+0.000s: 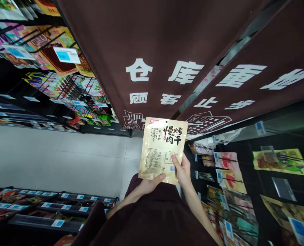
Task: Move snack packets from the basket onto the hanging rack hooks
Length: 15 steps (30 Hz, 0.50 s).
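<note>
A flat gold snack pouch with black lettering, a small hang hole at its top and a barcode low on the right is held up in front of my body. My left hand grips its bottom edge, thumb on the printed face and the other fingers hidden behind. On the lower right side my right hand pinches it, with the thumb lying over the printed panel. The pouch stays flat, its printed side turned toward me.
Ahead hangs a dark brown curtain with white characters, split in the middle. Hooks with snack bags fill the left rack. More hanging packets line the right wall. Low bins stand at lower left, beside the grey tiled floor.
</note>
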Motion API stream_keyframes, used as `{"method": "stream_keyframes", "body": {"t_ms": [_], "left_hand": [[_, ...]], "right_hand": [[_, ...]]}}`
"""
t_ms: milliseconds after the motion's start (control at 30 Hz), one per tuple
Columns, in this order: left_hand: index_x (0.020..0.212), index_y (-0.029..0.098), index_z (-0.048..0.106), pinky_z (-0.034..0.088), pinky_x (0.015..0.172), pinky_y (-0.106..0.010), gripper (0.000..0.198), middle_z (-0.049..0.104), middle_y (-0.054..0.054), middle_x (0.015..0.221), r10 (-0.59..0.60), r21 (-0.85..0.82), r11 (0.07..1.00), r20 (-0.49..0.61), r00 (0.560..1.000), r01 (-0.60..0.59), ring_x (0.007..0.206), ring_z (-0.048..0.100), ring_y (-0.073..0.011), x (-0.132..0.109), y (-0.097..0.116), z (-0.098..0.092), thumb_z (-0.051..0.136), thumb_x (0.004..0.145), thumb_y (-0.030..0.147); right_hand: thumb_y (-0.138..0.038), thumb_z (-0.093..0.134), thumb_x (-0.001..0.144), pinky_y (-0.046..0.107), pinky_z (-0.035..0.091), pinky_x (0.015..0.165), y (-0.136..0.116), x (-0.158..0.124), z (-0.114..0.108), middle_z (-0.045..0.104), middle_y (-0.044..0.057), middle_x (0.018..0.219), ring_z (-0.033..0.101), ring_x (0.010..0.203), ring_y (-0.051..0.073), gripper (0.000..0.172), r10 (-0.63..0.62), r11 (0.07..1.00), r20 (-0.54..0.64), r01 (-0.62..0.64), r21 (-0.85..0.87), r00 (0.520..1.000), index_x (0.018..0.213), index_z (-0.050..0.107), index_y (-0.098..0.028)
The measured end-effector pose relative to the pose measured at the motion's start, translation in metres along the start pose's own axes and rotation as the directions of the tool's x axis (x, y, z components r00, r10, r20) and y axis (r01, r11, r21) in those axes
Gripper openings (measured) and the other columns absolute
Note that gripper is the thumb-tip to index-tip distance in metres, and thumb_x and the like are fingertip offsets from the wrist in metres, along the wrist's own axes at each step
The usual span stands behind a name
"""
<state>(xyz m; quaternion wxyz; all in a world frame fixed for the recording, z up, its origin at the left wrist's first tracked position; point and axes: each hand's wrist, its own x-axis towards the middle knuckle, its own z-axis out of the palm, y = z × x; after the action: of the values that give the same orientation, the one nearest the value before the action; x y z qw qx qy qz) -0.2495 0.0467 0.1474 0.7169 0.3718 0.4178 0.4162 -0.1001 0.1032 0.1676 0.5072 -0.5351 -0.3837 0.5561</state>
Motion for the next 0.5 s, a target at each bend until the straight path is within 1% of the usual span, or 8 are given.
{"method": "stream_keyframes", "body": {"t_ms": [133, 267, 367, 500], "left_hand": [[0.142, 0.024, 0.045, 0.024, 0.122, -0.052, 0.063, 0.053, -0.008, 0.143, 0.009, -0.010, 1.000, 0.003, 1.000, -0.009, 0.142, 0.035, -0.0292, 0.0011, 0.0003, -0.0019, 0.063, 0.087, 0.049], [0.142, 0.024, 0.047, 0.023, 0.122, -0.052, 0.060, 0.054, -0.008, 0.142, 0.013, -0.008, 1.000, 0.008, 1.000, -0.013, 0.143, 0.034, -0.0284, 0.0018, -0.0014, -0.0038, 0.062, 0.088, 0.048], [0.142, 0.024, 0.047, 0.023, 0.122, -0.051, 0.058, 0.055, -0.008, 0.141, 0.023, -0.012, 1.000, 0.018, 1.000, -0.023, 0.143, 0.034, -0.0273, 0.0018, -0.0022, -0.0042, 0.061, 0.090, 0.045], [0.142, 0.021, 0.047, 0.025, 0.122, -0.050, 0.059, 0.056, -0.009, 0.140, 0.029, -0.023, 0.999, 0.013, 1.000, -0.029, 0.142, 0.035, -0.0286, 0.0011, 0.0030, -0.0023, 0.062, 0.090, 0.044]], "right_hand": [[-0.040, 0.069, 0.085, 0.034, 0.054, 0.087, -0.0001, 0.0014, 0.0013, 0.069, 0.008, 0.122, 0.067, 0.103, 0.025, 0.046, 0.000, 1.000, 0.017, 0.000, 0.014, 1.000, 0.126, 0.060, -0.021], [-0.042, 0.069, 0.085, 0.035, 0.054, 0.088, 0.0003, 0.0028, 0.0020, 0.068, 0.009, 0.122, 0.065, 0.106, 0.026, 0.047, 0.002, 1.000, 0.002, -0.002, -0.004, 1.000, 0.125, 0.059, -0.020], [-0.042, 0.068, 0.085, 0.033, 0.054, 0.085, 0.0006, 0.0035, 0.0014, 0.069, 0.008, 0.118, 0.066, 0.101, 0.025, 0.047, 0.000, 1.000, 0.003, 0.000, -0.003, 1.000, 0.125, 0.059, -0.020], [-0.041, 0.068, 0.085, 0.031, 0.055, 0.079, 0.0006, 0.0037, 0.0002, 0.071, 0.008, 0.113, 0.067, 0.093, 0.023, 0.045, -0.001, 1.000, 0.009, 0.001, 0.003, 1.000, 0.124, 0.060, -0.020]]}}
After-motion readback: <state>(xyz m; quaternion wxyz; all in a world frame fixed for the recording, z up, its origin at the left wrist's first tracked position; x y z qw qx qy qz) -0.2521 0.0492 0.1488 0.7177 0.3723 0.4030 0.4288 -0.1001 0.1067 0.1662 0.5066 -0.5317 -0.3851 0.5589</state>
